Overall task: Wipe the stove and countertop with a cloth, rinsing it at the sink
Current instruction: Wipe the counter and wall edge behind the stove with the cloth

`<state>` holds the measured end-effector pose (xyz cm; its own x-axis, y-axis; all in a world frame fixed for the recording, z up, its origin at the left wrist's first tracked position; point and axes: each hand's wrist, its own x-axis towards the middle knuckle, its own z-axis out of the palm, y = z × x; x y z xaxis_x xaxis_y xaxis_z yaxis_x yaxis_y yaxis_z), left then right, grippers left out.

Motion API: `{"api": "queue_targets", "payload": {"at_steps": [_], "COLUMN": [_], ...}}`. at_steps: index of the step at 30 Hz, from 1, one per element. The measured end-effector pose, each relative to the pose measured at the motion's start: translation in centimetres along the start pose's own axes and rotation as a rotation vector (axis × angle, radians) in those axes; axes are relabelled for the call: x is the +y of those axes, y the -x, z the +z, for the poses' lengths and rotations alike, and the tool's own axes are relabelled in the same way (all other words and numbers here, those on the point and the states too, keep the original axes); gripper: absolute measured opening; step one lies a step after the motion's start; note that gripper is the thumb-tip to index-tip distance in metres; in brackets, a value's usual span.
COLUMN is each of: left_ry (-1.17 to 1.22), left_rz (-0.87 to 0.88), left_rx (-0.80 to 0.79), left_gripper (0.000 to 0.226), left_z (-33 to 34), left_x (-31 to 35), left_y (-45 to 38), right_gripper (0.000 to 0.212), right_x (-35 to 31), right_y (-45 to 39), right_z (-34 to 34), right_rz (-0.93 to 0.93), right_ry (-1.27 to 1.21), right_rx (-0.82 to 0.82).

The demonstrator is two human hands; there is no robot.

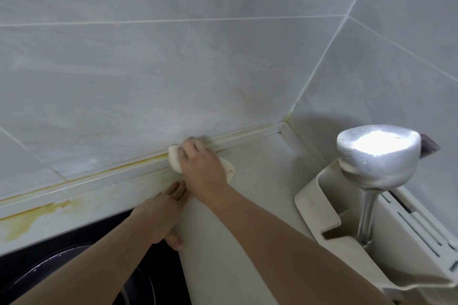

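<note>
With your right hand clamped on the cloth at the worktop's back edge and left hand flat, press along the yellow-stained trim

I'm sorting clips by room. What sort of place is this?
Most likely a home kitchen. A black stove is set into a pale countertop against a tiled wall, and a ladle stands in a utensil holder. The right hand presses a cloth along the stained back edge.
</note>
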<state>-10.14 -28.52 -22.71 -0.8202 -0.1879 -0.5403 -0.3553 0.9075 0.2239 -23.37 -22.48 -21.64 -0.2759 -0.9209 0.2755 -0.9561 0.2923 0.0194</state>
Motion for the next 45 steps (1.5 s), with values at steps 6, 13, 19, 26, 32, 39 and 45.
{"api": "queue_targets", "payload": {"at_steps": [6, 13, 19, 26, 32, 39, 45], "left_ry": [0.081, 0.043, -0.01, 0.002, 0.032, 0.029, 0.021], "left_rz": [-0.011, 0.055, 0.032, 0.037, 0.024, 0.017, 0.027], "left_rx": [0.025, 0.018, -0.01, -0.004, -0.005, -0.008, 0.009], "left_gripper": [0.145, 0.146, 0.15, 0.146, 0.145, 0.144, 0.143], "left_z": [-0.5, -1.0, -0.3, -0.4, -0.2, -0.4, -1.2], "left_x": [0.3, 1.1, 0.1, -0.1, 0.6, 1.3, 1.2], "left_y": [0.1, -0.3, 0.2, 0.6, 0.0, 0.0, 0.4], "right_gripper": [0.038, 0.048, 0.046, 0.061, 0.057, 0.039, 0.051], "right_x": [-0.2, 15.3, 13.5, 6.1, 15.5, 19.4, 19.8], "right_y": [0.0, 3.1, 3.1, 1.8, 3.6, 4.9, 5.2], "right_z": [0.1, -1.3, 0.7, 0.3, 1.1, 0.7, 1.3], "right_rz": [-0.096, 0.26, 0.417, 0.113, 0.656, 1.075, 0.995], "right_ry": [-0.019, 0.001, -0.186, -0.287, -0.342, -0.36, -0.099], "right_rx": [0.09, 0.031, 0.063, 0.059, 0.15, 0.431, 0.071]}}
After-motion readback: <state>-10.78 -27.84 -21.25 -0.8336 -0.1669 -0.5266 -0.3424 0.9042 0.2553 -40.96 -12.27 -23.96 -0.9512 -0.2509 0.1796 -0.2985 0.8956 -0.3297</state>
